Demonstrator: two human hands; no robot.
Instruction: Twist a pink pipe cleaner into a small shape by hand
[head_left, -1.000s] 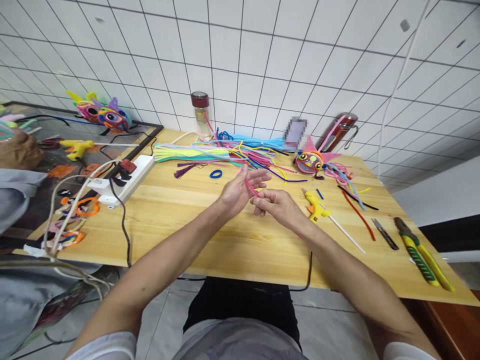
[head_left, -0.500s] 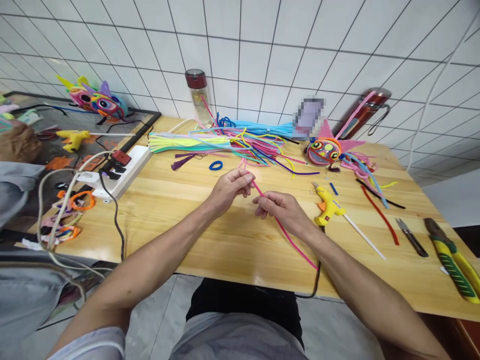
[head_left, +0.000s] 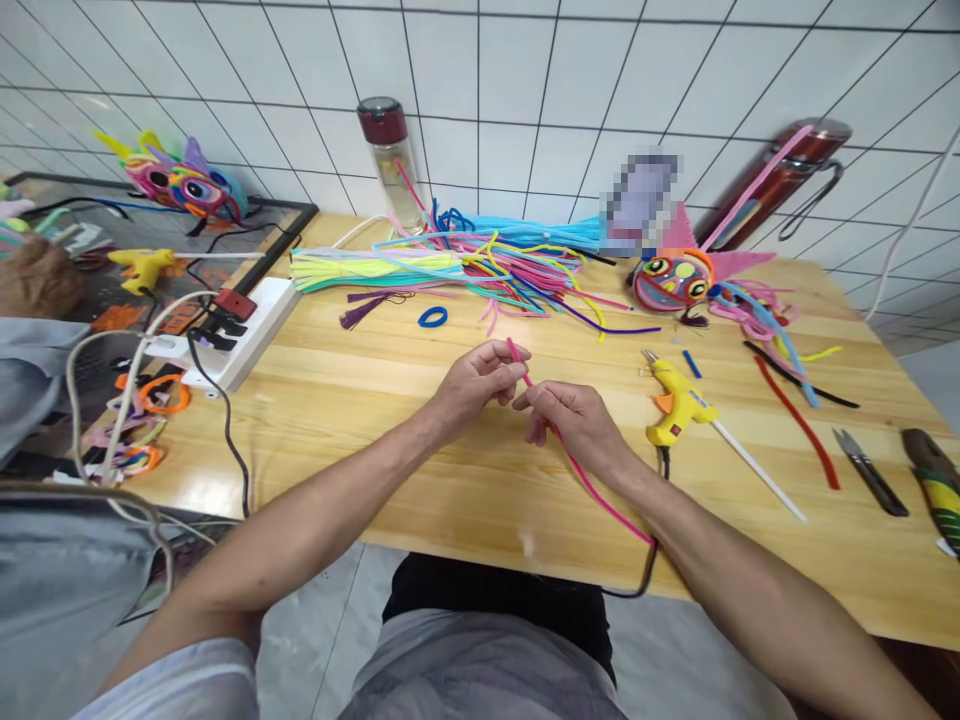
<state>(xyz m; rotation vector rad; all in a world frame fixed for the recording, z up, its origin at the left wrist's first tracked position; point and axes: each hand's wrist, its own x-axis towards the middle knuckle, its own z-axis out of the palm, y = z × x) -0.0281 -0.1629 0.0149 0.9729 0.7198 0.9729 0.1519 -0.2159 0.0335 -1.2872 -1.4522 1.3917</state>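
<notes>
Two hands (head_left: 471,388) (head_left: 579,420) on one pink stem (head_left: 591,486)

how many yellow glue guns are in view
2: the nearer glue gun lies on the wooden table, right of the right hand; the far-left glue gun lies on the dark tabletop.

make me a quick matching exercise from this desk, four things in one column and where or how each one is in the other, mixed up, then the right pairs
Things:
1. pink pipe cleaner
2. power strip
3. thread snips
4. blue ring

Places and states:
A. lying between the red pipe cleaner and the pliers
B. lying beside the purple tassel
C. held in the fingers of the left hand and the right hand
D. white, with plugs in it

Right pairs: 1-C, 2-D, 3-A, 4-B
</notes>
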